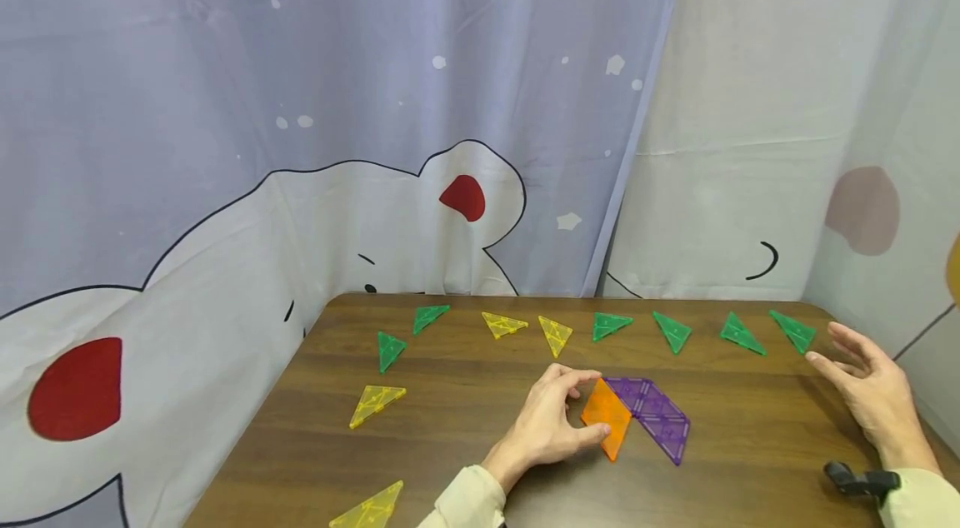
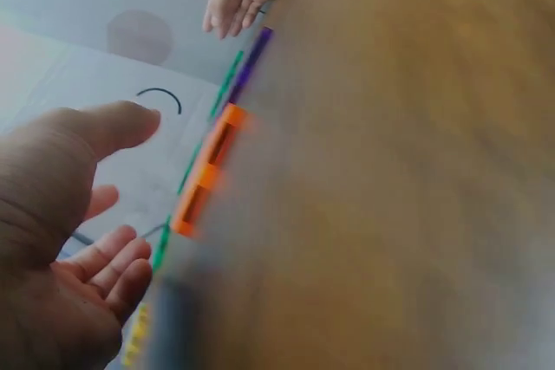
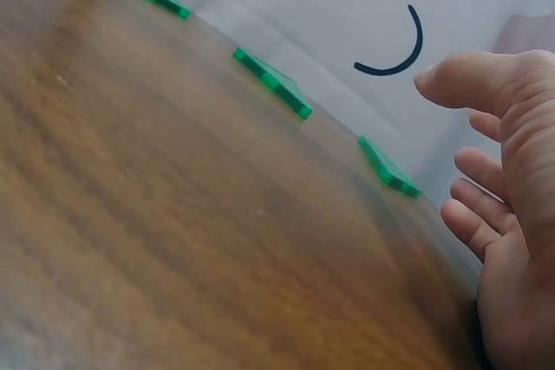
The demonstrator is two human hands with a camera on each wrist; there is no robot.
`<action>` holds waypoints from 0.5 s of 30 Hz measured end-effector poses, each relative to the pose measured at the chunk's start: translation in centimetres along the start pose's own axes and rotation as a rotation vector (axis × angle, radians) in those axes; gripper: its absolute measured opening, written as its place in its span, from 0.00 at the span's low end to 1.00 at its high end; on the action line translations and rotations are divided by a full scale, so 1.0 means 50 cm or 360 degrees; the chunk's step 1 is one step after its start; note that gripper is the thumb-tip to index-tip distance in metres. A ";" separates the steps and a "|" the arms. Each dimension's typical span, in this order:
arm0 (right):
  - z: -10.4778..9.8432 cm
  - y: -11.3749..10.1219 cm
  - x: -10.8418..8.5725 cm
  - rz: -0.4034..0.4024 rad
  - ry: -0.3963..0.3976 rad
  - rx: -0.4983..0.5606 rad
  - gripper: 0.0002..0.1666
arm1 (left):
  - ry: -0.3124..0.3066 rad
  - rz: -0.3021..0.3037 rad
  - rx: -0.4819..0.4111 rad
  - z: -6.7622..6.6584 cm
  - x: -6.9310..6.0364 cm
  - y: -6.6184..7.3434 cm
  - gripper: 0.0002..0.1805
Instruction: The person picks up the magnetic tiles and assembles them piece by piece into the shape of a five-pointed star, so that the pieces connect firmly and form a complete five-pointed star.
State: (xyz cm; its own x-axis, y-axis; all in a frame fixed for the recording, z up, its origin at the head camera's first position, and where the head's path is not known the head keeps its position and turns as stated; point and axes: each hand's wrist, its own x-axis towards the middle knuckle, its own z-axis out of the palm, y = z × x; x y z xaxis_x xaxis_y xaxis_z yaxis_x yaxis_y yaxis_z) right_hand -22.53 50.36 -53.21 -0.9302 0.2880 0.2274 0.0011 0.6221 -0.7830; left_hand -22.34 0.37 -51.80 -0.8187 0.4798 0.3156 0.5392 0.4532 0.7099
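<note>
An orange diamond-shaped magnetic tile (image 1: 606,407) lies flat on the brown table, its upper right side against several joined purple tiles (image 1: 662,415). Beside it, my left hand (image 1: 543,426) has its thumb and fingers spread around the orange tile's left side. In the left wrist view a gap shows between that hand and the orange tile (image 2: 208,172), which is blurred. At the table's right end, my right hand (image 1: 876,396) hovers with loosely bent fingers and holds nothing. Nearest to it is a green triangle tile (image 1: 793,332), also flat on the table.
More green triangles (image 1: 741,335) line the table's back edge, with yellow triangles (image 1: 555,335) among them. Other yellow triangles (image 1: 375,405) lie along the left side. Behind the table (image 1: 465,461) hangs a printed curtain (image 1: 375,78). A black strap (image 1: 862,481) sits on the right wrist.
</note>
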 end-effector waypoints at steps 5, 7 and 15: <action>-0.004 -0.001 0.010 -0.0031 0.0005 -0.0009 0.50 | 0.0140 0.0035 -0.0081 -0.009 0.039 0.028 0.41; -0.004 -0.004 0.012 -0.0024 0.0012 -0.0026 0.51 | 0.0187 0.0019 -0.0119 -0.010 0.061 0.042 0.42; 0.004 -0.001 -0.001 0.0037 0.0025 -0.0083 0.51 | 0.0206 0.0016 -0.0190 0.013 0.128 0.079 0.39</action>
State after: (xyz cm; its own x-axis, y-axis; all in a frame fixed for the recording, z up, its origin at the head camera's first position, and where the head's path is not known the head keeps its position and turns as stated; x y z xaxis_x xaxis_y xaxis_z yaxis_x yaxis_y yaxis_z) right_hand -22.56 50.16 -53.30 -0.9239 0.3139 0.2189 0.0423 0.6523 -0.7568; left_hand -25.34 5.70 -47.40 -0.8363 0.3795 0.3958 0.5263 0.3527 0.7737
